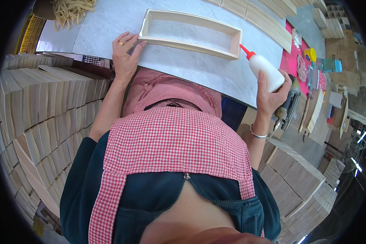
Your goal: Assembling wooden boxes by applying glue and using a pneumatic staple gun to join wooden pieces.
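Note:
A long, narrow rectangular wooden frame (191, 45) lies on the pale marble-patterned tabletop (166, 61), and the table surface shows through its middle. My left hand (125, 55) grips the frame's left end, with the thumb at the near corner and bent fingers against the outside. In my right hand (274, 93) is a white squeeze bottle (266, 71) with a red nozzle, held tilted. The nozzle tip points at the frame's right near corner and appears to touch it or be very close. My fingers wrap round the bottle's lower part.
Light wooden strips (260, 24) are stacked along the table's far right. A bundle of yellowish bands (71, 10) lies at the far left, above a yellow basket (31, 34). Tall stacks of wooden boards (49, 93) stand left; more boards (293, 171) stand right, near a metal tool (286, 107).

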{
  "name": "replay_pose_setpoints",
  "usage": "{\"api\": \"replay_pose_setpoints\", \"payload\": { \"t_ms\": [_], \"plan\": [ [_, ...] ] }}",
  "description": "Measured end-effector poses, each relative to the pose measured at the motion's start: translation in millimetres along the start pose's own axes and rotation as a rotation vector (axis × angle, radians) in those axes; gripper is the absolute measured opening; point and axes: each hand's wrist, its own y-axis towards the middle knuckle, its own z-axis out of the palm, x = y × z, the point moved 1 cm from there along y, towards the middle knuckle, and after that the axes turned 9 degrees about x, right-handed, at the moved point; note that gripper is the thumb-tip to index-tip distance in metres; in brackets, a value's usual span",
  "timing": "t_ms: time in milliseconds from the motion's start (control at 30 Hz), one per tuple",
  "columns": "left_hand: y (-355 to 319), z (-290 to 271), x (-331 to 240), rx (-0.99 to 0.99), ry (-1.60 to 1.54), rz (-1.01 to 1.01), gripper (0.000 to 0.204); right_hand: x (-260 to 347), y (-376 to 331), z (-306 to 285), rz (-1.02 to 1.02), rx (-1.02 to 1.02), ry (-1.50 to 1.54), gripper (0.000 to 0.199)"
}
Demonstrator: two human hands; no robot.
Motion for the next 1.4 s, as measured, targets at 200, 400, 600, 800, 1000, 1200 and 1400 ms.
{"api": "replay_pose_setpoints", "payload": {
  "t_ms": [200, 400, 600, 800, 1000, 1200, 1400],
  "plan": [
    [0.1, -0.3, 1.5, -0.015, -0.01, 0.01, 0.03, 9.8, -24.8, -11.7, 0.028, 0.021, -0.025, 0.051],
    [-0.2, 2.9, 4.8, -0.059, -0.033, 0.047, 0.027, 44.2, -25.4, 23.2, 0.106, 0.098, 0.254, 0.05],
    [-2.2, 4.8, 3.7, -0.066, -0.024, 0.023, 0.027, 95.4, -19.2, 107.1, -0.007, 0.329, 0.443, 0.058],
    [-3.2, 1.8, 5.6, -0.058, -0.019, 0.033, 0.028, 114.5, -9.3, 139.2, -0.12, 0.369, 0.492, 0.058],
    [-2.7, 1.9, 7.5, -0.061, -0.021, 0.044, 0.028, 114.0, -8.8, 127.9, -0.137, 0.356, 0.401, 0.058],
    [-2.3, 2.1, 5.9, -0.074, 0.002, 0.048, 0.028, 95.8, -12.4, 98.6, -0.106, 0.302, 0.324, 0.057],
    [-1.2, 2.5, 4.1, -0.063, -0.004, 0.054, 0.027, 78.0, -18.8, 63.9, -0.028, 0.251, 0.234, 0.053]
  ]
}}
